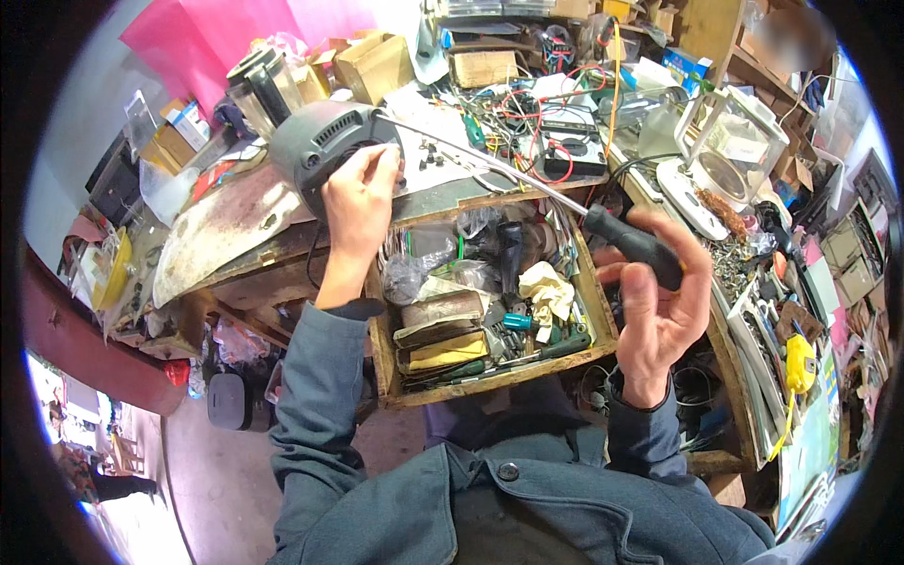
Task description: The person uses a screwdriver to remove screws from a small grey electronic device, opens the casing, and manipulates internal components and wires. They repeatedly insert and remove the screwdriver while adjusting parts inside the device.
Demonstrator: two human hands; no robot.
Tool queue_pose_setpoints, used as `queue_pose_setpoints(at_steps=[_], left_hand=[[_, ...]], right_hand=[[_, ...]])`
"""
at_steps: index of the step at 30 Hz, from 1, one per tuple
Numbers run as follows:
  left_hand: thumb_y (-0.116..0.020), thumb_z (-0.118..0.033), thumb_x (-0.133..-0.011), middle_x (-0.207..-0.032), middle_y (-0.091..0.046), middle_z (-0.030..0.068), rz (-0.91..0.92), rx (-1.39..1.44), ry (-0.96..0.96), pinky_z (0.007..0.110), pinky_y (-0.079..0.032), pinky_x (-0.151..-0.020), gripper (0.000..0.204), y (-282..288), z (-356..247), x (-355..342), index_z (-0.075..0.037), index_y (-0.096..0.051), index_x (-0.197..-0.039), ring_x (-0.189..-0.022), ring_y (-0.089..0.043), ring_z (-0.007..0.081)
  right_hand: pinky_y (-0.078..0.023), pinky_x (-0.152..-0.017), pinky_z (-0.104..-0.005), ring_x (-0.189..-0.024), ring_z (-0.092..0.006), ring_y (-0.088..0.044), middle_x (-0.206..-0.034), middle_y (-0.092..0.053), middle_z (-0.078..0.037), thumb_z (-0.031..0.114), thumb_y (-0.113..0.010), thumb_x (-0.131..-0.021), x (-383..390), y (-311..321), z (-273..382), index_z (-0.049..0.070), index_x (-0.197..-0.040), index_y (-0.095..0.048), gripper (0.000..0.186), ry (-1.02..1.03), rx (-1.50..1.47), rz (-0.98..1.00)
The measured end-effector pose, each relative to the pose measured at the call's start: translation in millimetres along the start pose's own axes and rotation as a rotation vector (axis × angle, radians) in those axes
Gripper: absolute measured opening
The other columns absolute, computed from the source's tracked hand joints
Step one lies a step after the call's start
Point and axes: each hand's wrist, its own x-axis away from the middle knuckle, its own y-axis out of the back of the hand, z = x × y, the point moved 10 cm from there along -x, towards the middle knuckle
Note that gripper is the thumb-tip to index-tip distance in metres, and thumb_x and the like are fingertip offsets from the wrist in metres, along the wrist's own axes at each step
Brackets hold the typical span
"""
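My right hand (664, 311) holds a long screwdriver (631, 245) by its black handle, the thumb and fingers curled loosely round it. Its thin metal shaft slants up to the left, and the tip ends by the rim of a dark grey round appliance base (325, 141). That base has vent slots in its side and lies tilted on the bench edge. My left hand (363, 193) is closed against its open face, fingers bent in and pressed together. Whatever lies under those fingertips is hidden. Small dark parts (431, 155) are scattered on a white sheet just right of the base.
Below the benchtop an open wooden drawer (494, 394) holds bags, a yellow packet and tools. A tangle of wires and a meter (573, 153) lie behind. A clear jug (739, 141) stands at right, a yellow tape measure (800, 365) nearer. Cardboard boxes (375, 68) stand behind the base.
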Motion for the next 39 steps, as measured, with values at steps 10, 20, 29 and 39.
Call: queue_pose_setpoints(at_steps=[10, 20, 29, 39], left_hand=[[-0.041, -0.015, -0.114, -0.138, -0.065, 0.03, -0.03, 1.471, 0.541, 0.052, -0.053, -0.115, 0.032, -55.0, 63.7, -34.0, 0.01, -0.06, -0.122, -0.132, -0.063, 0.043], [-0.039, -0.017, -0.116, -0.133, -0.067, 0.0273, -0.084, 1.448, 0.541, 0.049, -0.056, -0.111, 0.037, -52.2, 59.3, -33.0, 0.012, -0.056, -0.13, -0.128, -0.066, 0.0385], [-0.061, -0.009, -0.108, -0.12, -0.073, 0.0221, -0.094, 1.205, 0.49, 0.042, -0.062, -0.103, 0.023, -69.0, 69.8, -31.0, 0.009, -0.062, -0.122, -0.116, -0.073, 0.032], [-0.062, -0.021, -0.1, -0.102, -0.076, 0.0251, 0.09, -0.707, -0.044, 0.052, -0.062, -0.082, 0.024, -112.3, 51.5, -37.3, -0.005, -0.079, -0.102, -0.094, -0.076, 0.0425]], right_hand=[[-0.057, -0.08, -0.0275, -0.104, -0.0218, -0.071, -0.126, -0.068, -0.019, -0.014, -0.075, -0.085, 3.6, 1.7, 8.7, 0.002, -0.11, -0.074, 0.029, 0.114, 0.134, -0.1], [-0.061, -0.094, -0.0371, -0.114, -0.035, -0.073, -0.128, -0.063, -0.021, -0.023, -0.069, -0.079, 15.5, 19.3, 11.2, 0.005, -0.093, -0.075, 0.032, 0.186, 0.133, -0.096], [-0.059, -0.101, -0.0491, -0.114, -0.04, -0.072, -0.124, -0.061, -0.021, -0.018, -0.07, -0.085, 33.2, 48.3, 8.8, 0.004, -0.096, -0.07, 0.025, 0.156, 0.1, -0.12], [-0.061, -0.099, -0.0447, -0.115, -0.0371, -0.071, -0.124, -0.063, -0.02, -0.02, -0.071, -0.084, 49.1, 90.1, -11.3, 0.001, -0.093, -0.07, 0.023, 0.075, 0.201, -0.247]])
